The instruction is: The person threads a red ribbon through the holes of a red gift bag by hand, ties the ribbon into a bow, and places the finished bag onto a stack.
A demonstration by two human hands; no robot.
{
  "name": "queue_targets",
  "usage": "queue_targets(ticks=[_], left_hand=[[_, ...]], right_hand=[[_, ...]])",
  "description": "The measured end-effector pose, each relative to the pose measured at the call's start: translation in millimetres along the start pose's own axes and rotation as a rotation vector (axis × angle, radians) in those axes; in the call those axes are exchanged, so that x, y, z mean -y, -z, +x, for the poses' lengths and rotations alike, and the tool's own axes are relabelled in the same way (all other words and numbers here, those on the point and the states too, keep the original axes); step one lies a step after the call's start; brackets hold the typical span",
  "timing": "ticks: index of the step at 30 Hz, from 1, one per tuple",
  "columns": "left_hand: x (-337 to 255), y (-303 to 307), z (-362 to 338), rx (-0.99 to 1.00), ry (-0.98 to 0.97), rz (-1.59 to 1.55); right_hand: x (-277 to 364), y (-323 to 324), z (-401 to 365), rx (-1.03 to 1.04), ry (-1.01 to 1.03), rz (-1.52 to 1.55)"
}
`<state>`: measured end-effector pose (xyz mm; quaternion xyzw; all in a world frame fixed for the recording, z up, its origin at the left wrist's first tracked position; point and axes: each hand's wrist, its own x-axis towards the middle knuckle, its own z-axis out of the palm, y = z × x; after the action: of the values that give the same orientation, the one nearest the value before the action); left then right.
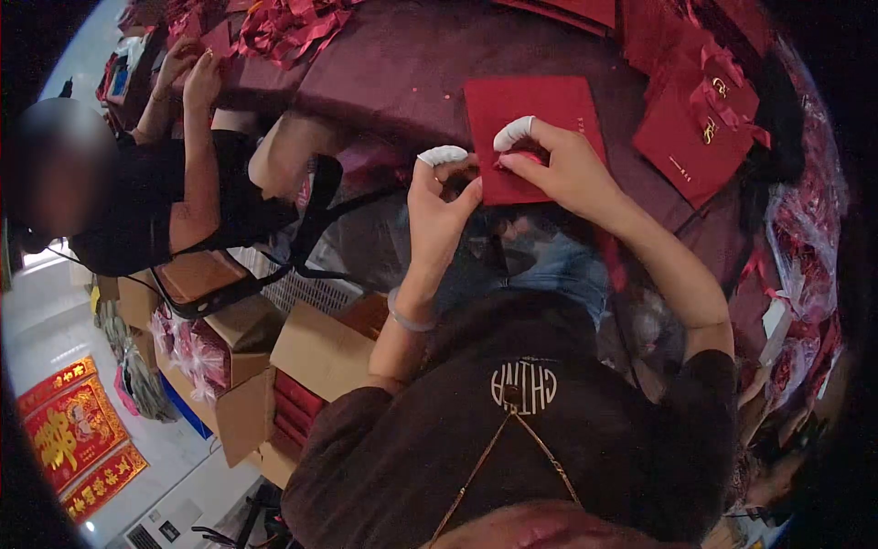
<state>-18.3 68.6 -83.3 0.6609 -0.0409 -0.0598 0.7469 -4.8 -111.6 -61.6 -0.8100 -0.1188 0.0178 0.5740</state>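
Observation:
On the dark red tablecloth (375, 82) lies a flat red bag or folder (530, 101) with small print near its right side. My left hand (441, 197) is at its left edge, thumb and index finger curled towards each other; a white cover wraps the index finger. Over the middle of the red piece, my right hand (558, 165) is pinched closed, also with a white-covered index finger. A small bit of red shows at its fingertips, too small to make out. What my left fingertips hold is hidden.
Red bags with ribbons and gold ornaments (704, 128) lie at the right. Red ribbons (283, 32) are heaped at the upper left. A co-worker (183, 174) sits at the left, hands over the table. Open cardboard boxes (320, 348) stand at my lower left.

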Motion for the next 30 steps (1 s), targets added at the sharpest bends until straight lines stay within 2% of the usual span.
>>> queue_targets(ticks=[5,9,10,11,12,13,14,15,17,19,20,22,23,24,26,29,30], left_hand=[[2,0,6,0.073,-0.038,0.189],[-1,2,7,0.085,-0.084,0.454],[-1,4,8,0.104,-0.079,0.553],[-21,-2,7,0.120,-0.208,0.682],[-26,0,10,0.178,-0.223,0.734],[-31,4,13,0.236,-0.236,0.784],[-36,7,15,0.278,-0.217,0.813],[-37,16,19,0.317,-0.210,0.818],[-57,31,23,0.435,-0.185,0.907],[-60,58,24,0.453,0.076,0.855],[-67,63,23,0.433,0.154,0.952],[-46,99,23,0.493,0.171,0.767],[-37,108,22,0.497,0.249,0.645],[-29,115,20,0.492,0.288,0.636],[-24,107,14,0.448,0.320,0.560],[-8,85,8,0.079,-0.120,0.834],[-11,66,7,-0.072,-0.127,0.622]], right_hand=[[1,1,-3,0.020,0.091,-0.234],[-8,2,-2,0.021,0.139,-0.199],[-7,5,-1,0.062,0.154,-0.196],[-5,9,0,0.103,0.169,-0.194],[-1,13,0,0.102,0.164,-0.191],[5,17,1,0.199,0.101,-0.178],[7,20,1,0.295,0.038,-0.167],[5,20,1,0.294,0.035,-0.165],[-2,20,2,0.295,0.114,-0.057],[2,25,3,0.328,0.103,-0.010],[3,26,4,0.364,0.096,0.034],[0,26,6,0.386,0.103,0.149],[10,31,6,0.397,-0.039,0.205],[16,33,7,0.407,-0.179,0.256],[4,27,11,0.412,-0.098,0.298],[4,29,10,0.421,-0.168,0.312],[0,29,10,0.418,-0.168,0.324]])
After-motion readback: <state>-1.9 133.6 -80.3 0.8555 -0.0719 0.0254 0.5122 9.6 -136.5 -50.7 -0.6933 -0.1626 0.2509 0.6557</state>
